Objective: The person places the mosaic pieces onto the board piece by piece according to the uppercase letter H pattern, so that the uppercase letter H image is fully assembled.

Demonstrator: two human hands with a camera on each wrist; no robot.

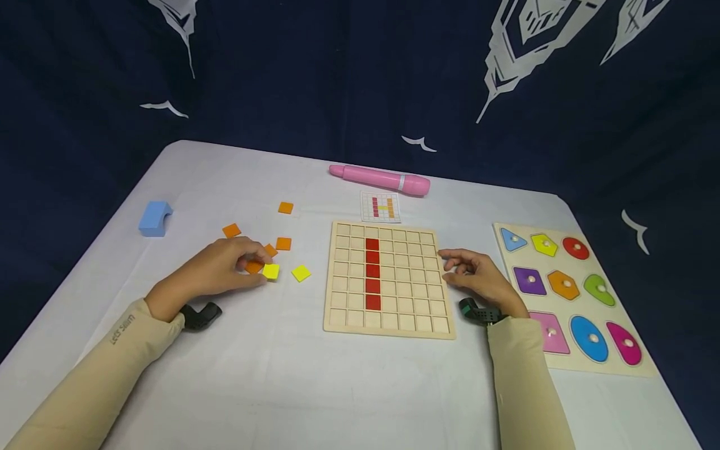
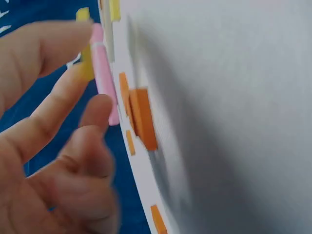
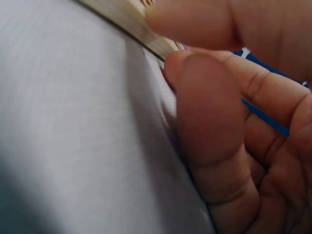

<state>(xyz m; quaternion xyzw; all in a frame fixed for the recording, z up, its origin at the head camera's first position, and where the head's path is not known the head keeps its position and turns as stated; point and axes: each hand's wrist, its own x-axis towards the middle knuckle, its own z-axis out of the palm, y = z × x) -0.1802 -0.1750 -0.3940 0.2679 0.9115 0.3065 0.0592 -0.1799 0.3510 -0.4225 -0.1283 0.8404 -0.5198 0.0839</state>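
Observation:
My left hand (image 1: 222, 265) pinches a small yellow square tile (image 1: 271, 272) between thumb and fingertip. In the left wrist view, that tile shows edge-on above the table. Beside it lies a second yellow tile (image 1: 300, 273). Several orange tiles (image 1: 284, 244) are scattered around and beyond this hand, one of them (image 1: 254, 267) partly hidden by it. A wooden grid board (image 1: 404, 289) sits between my hands, with red tiles (image 1: 372, 270) in one column left of its middle. At the board's right edge, my right hand (image 1: 478, 275) rests its thumb and fingertips, loosely bent.
Behind the board lie a small pattern card (image 1: 380, 207) and a pink pen-shaped object (image 1: 377, 177). A blue arch block (image 1: 154, 219) stands far left. To the right, a knobbed shape puzzle (image 1: 562, 312) is partly covered by my right sleeve.

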